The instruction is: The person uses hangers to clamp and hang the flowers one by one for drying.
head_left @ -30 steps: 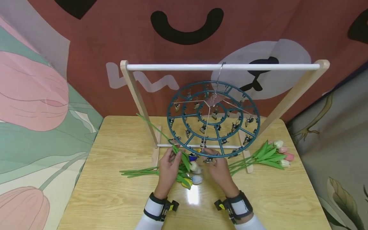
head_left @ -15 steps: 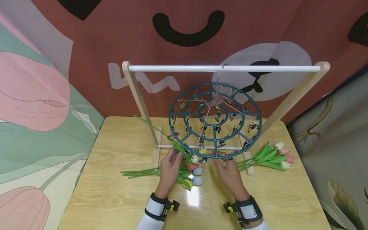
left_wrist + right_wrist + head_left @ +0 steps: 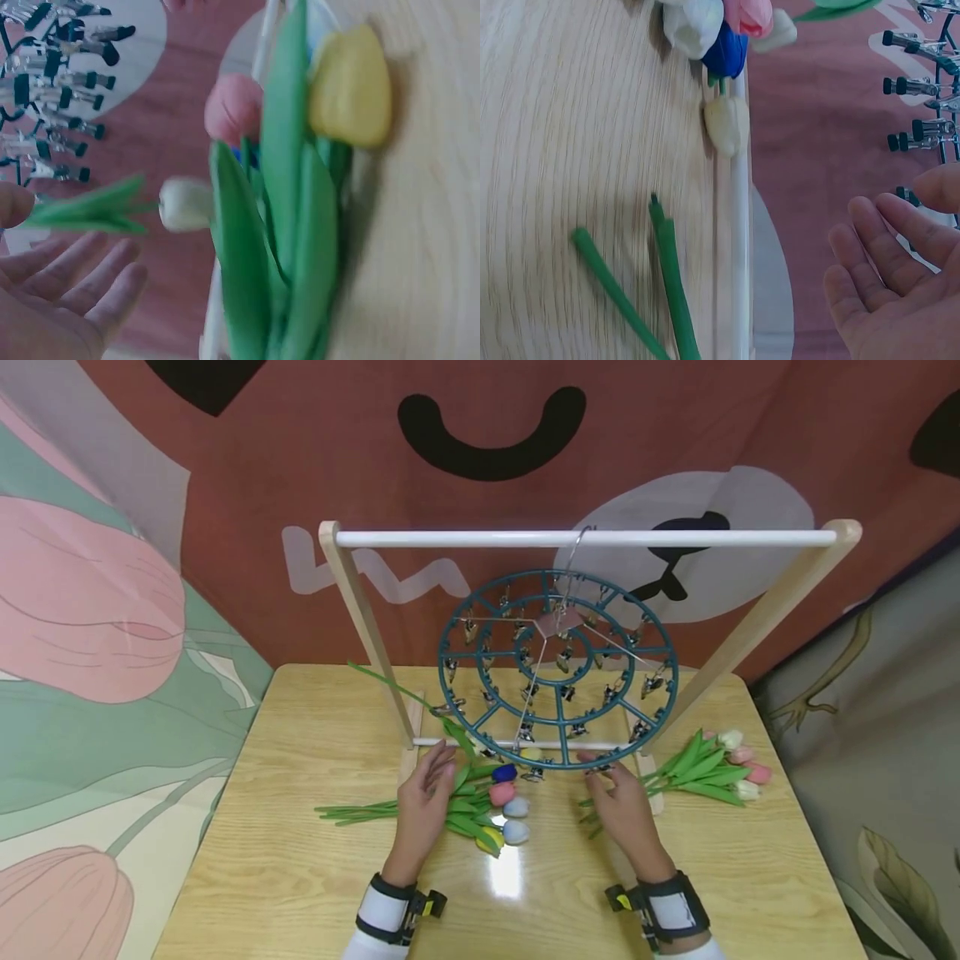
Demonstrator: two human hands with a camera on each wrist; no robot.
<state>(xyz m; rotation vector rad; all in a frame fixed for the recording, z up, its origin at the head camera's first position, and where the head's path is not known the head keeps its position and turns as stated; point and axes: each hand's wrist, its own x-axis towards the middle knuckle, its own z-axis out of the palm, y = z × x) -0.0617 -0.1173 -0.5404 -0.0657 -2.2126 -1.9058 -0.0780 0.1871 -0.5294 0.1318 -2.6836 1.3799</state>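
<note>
A round blue clip hanger (image 3: 565,767) with many metal clips hangs over the table. At its left rim, a white tulip (image 3: 185,204) is held sideways by a clip (image 3: 450,706), its green stem pointing back left. My left hand (image 3: 423,793) is just below that tulip, fingers extended, the thumb overlapping its leaves in the left wrist view. Beneath lies a bunch of tulips (image 3: 465,806) with blue, pink, yellow and pale blooms. My right hand (image 3: 624,810) holds nothing; its relaxed fingers are right under the hanger's front rim, near a clip (image 3: 907,196).
A wooden stand with a white top bar (image 3: 465,539) carries the hanger by a metal hook. More pink and white tulips (image 3: 701,764) lie at the right, across the stand's foot. A printed cloth (image 3: 247,602) hangs behind the wooden table (image 3: 300,877).
My left hand has let go of the tulip and moved slightly left and down; the tulip stays at the rim. My right hand has moved right. The hanger has turned and swung a little.
</note>
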